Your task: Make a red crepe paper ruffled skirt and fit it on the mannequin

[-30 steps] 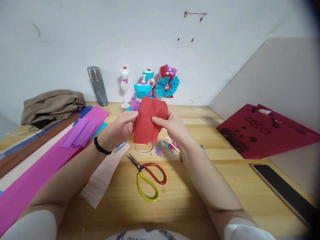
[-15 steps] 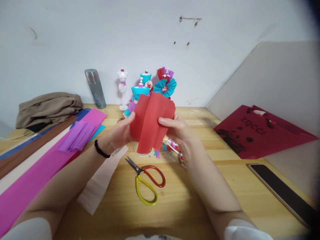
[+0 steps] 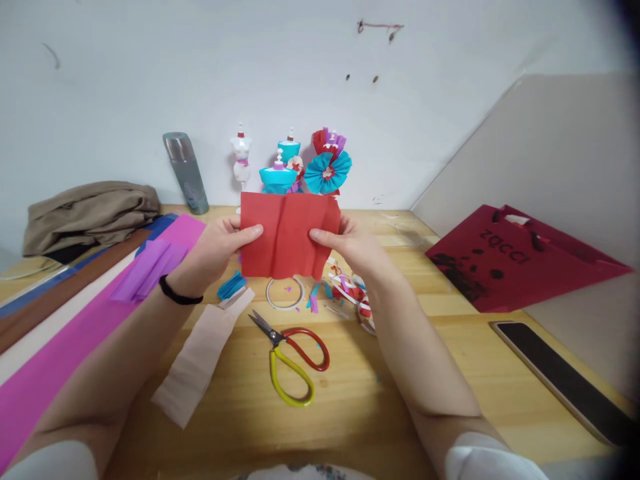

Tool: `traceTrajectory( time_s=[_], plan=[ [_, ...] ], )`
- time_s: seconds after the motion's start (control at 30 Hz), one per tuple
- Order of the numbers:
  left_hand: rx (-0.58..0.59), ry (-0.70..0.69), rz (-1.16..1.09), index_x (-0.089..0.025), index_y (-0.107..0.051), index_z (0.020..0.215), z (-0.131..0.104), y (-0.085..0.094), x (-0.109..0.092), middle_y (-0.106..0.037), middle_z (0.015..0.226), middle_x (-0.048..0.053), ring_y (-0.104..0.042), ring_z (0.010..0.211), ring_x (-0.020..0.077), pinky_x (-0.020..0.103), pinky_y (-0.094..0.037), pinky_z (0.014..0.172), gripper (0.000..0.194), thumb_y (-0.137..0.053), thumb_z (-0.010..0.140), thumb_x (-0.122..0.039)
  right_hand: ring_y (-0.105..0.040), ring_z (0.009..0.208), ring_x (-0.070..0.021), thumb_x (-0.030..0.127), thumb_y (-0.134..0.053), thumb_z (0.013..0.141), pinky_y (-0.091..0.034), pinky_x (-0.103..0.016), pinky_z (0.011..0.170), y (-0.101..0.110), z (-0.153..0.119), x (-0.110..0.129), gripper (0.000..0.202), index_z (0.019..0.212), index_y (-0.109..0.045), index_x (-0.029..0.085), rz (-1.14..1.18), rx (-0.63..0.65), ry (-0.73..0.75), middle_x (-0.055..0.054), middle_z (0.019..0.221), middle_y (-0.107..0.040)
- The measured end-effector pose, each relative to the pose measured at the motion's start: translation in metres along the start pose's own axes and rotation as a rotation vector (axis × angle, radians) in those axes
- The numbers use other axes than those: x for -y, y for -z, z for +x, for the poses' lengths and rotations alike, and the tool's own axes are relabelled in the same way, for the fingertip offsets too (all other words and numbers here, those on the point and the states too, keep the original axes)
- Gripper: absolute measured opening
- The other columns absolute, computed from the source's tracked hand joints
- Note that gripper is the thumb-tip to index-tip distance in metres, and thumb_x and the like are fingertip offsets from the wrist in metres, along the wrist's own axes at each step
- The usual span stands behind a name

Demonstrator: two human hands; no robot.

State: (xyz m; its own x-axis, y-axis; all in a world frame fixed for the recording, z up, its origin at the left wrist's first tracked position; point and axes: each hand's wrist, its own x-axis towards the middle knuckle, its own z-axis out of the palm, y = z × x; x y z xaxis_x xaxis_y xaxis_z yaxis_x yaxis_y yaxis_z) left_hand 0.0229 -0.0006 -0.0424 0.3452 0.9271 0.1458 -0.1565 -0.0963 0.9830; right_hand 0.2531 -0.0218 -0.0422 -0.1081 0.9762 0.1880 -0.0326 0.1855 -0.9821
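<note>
A creased rectangle of red crepe paper (image 3: 285, 237) is stretched upright between my hands above the table. My left hand (image 3: 220, 243) pinches its left side, thumb in front and fingers behind. On the right, my right hand (image 3: 350, 240) grips the other side the same way. Below the paper lie scissors (image 3: 275, 337) with one red and one yellow handle, blades slightly apart. A roll of narrow white tape (image 3: 269, 298) sits just under the paper's lower edge. Near my left wrist are a folded blue paper piece (image 3: 231, 285) and a pale pink paper strip (image 3: 197, 367).
Dress-form mannequins (image 3: 279, 179) in coloured paper stand by the wall, left of a blue paper rosette (image 3: 328, 172). A bottle (image 3: 187, 177), brown cloth (image 3: 93, 217) and long paper sheets (image 3: 65, 350) are at left. At right are a red bag (image 3: 525, 267) and a phone (image 3: 560, 380).
The red paper has gone from tilted and bunched to spread flatter and wider. My left hand has moved left, and the white tape roll and blue piece now show below.
</note>
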Motion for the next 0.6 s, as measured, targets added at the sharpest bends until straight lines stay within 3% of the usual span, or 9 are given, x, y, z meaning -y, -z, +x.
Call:
traceTrajectory(
  time_s=[0.17,0.3,0.6],
  plan=[
    [-0.097,-0.052,0.057,-0.013,-0.079,0.081,0.003,0.014,-0.008,-0.078,0.078,0.007,-0.07,0.072,0.0208,0.029,-0.055,0.067,0.028,-0.086,0.068,-0.037,-0.073,0.089,-0.0285,0.032,-0.083,0.062,-0.06,-0.043,0.081,0.008,0.004,0.0,0.025,0.084,-0.074,0.023,-0.097,-0.128,0.063,-0.002,0.091,-0.08],
    [-0.151,-0.07,0.041,-0.013,-0.079,0.088,0.004,0.024,-0.011,-0.078,0.083,0.007,-0.071,0.077,0.0216,0.029,-0.056,0.069,0.031,-0.086,0.069,-0.036,-0.073,0.086,-0.0285,0.035,-0.081,0.066,-0.06,-0.043,0.079,0.014,0.005,0.001,0.019,0.079,-0.074,0.024,-0.166,-0.195,0.106,-0.002,0.088,-0.079],
    [-0.2,-0.075,-0.039,-0.013,-0.079,0.086,0.004,0.035,-0.02,-0.079,0.082,0.007,-0.073,0.075,0.0213,0.028,-0.059,0.067,0.029,-0.089,0.065,-0.03,-0.073,0.075,-0.0254,0.038,-0.085,0.062,-0.06,-0.041,0.075,0.027,0.012,-0.006,0.023,0.078,-0.075,0.024,-0.021,-0.197,0.112,-0.001,0.081,-0.079]
  ],
)
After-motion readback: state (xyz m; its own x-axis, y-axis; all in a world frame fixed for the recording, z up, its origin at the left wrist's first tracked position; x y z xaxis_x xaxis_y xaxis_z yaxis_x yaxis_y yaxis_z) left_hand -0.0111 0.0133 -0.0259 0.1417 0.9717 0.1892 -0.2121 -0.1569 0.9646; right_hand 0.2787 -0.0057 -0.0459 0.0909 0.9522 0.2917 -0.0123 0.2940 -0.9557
